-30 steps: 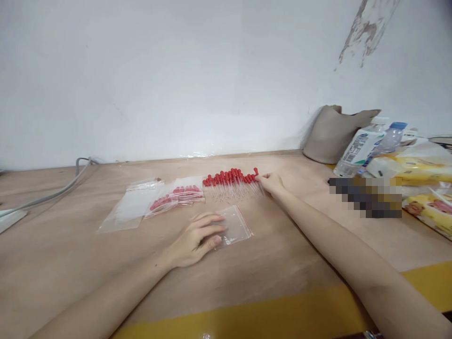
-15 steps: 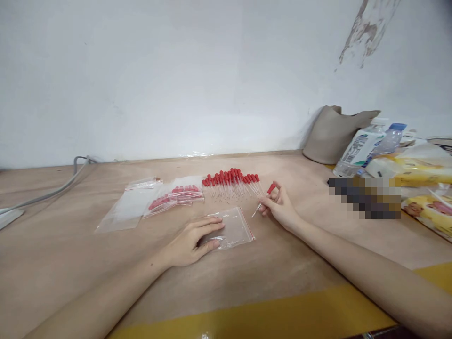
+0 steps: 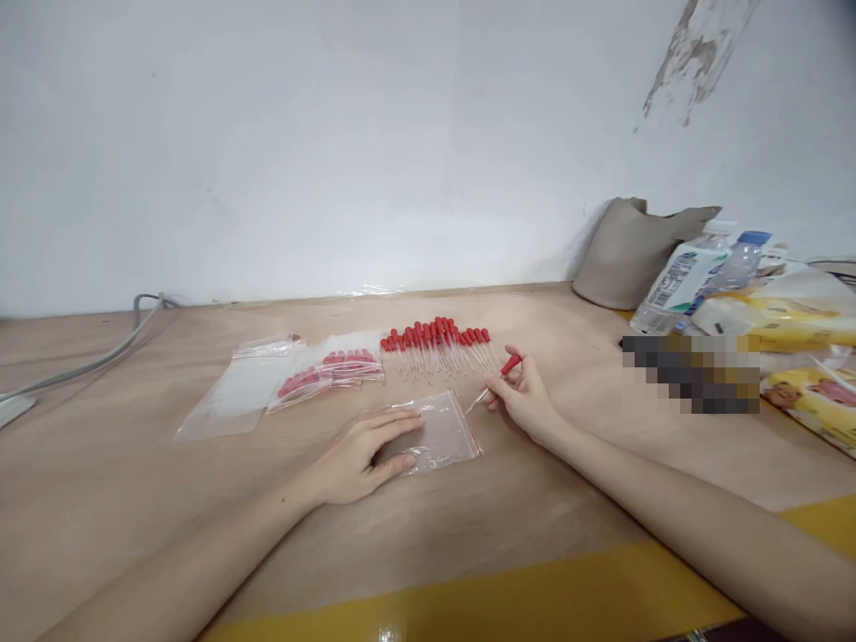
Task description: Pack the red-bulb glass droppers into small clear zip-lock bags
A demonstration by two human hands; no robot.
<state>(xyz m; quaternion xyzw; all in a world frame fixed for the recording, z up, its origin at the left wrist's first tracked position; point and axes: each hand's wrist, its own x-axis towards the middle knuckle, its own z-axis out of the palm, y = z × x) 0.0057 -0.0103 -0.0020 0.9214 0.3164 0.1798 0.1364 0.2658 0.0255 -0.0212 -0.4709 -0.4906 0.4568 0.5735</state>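
Note:
My left hand (image 3: 365,455) lies with fingers apart on a clear zip bag (image 3: 445,428), covering its left part. The bag is flat on the table, its red-lined end facing right. My right hand (image 3: 525,401) pinches a dropper (image 3: 511,364) with a red rubber bulb and a thin clear tube. The tube's tip points down and left, close to the bag's red-lined end. Behind the bag lies a pile of similar red-bulbed droppers (image 3: 428,337), tubes toward me. Left of the pile are filled zip bags (image 3: 321,379) with red bulbs showing through.
Flat, clear bags (image 3: 231,401) lie farther left on the brown table (image 3: 120,481). A grey cable (image 3: 120,352) runs along the left side. At the right stand a beige container (image 3: 621,254) and plastic bottles (image 3: 682,281), beside yellow packages (image 3: 812,397) and a pixelated patch.
My right hand has moved slightly left and tilted the dropper, bringing its tip closer to the bag's red-lined end. The left hand stays on the bag.

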